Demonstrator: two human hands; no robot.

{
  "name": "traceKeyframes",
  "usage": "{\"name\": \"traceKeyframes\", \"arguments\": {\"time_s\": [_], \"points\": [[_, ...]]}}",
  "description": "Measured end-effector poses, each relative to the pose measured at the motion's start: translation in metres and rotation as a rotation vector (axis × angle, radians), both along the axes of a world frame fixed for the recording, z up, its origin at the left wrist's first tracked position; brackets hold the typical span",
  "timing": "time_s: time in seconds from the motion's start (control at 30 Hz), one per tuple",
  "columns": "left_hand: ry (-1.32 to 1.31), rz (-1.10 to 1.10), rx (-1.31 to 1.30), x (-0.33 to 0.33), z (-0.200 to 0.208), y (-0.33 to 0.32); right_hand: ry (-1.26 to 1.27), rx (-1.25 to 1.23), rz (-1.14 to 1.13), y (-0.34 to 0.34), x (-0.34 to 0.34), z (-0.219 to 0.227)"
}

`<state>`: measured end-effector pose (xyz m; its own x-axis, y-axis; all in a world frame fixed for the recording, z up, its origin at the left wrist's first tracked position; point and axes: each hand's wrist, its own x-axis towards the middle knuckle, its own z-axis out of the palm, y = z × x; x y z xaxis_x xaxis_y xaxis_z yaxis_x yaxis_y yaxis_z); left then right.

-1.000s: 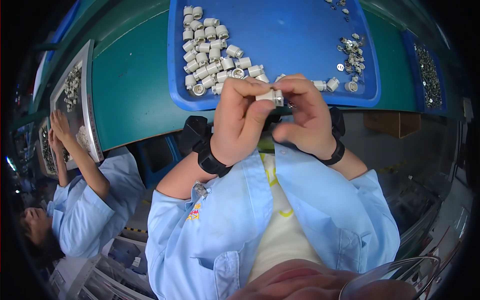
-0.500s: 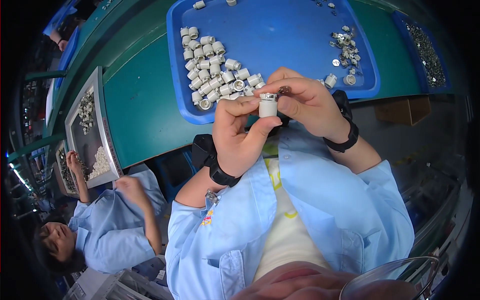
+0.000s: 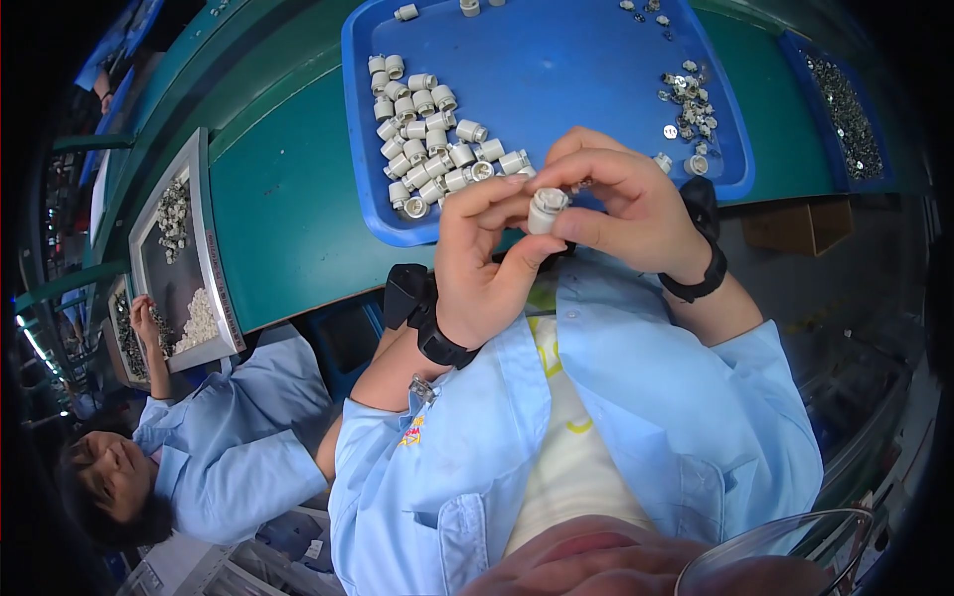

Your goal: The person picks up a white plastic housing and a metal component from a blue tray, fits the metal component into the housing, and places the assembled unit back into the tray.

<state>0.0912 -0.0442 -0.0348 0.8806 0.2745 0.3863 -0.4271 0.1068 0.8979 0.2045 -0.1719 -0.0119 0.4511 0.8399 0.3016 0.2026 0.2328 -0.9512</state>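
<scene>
The little white cup (image 3: 543,217) sits between the fingers of the left hand (image 3: 482,263) and the right hand (image 3: 631,207), close to both. It leans a bit, its shiny end pointing away from the left thumb. The bent fingers pinch it, opened just its width.

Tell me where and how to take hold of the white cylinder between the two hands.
Pinch the white cylinder by its plain, rounded lower body, probably best from the left, where the left hand is: the stepped end tilts upward, and the right hand crowds the right side.
</scene>
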Motion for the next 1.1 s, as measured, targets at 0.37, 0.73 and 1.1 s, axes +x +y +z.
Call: {"name": "traceKeyframes", "arguments": {"time_s": [0.37, 0.73, 1.1], "points": [[0.122, 0.291, 0.601, -0.013, 0.010, 0.066, -0.491, -0.200, -0.350, 0.030, 0.104, 0.093], [0.360, 0.666, 0.204, -0.031, -0.035, 0.094, -1.100, -0.836, -0.574, 0.204, 0.387, 0.004], [0.517, 0.625, 0.337, -0.022, -0.027, 0.100, -1.054, -1.158, -0.602, 0.213, 0.640, -0.172]]}}
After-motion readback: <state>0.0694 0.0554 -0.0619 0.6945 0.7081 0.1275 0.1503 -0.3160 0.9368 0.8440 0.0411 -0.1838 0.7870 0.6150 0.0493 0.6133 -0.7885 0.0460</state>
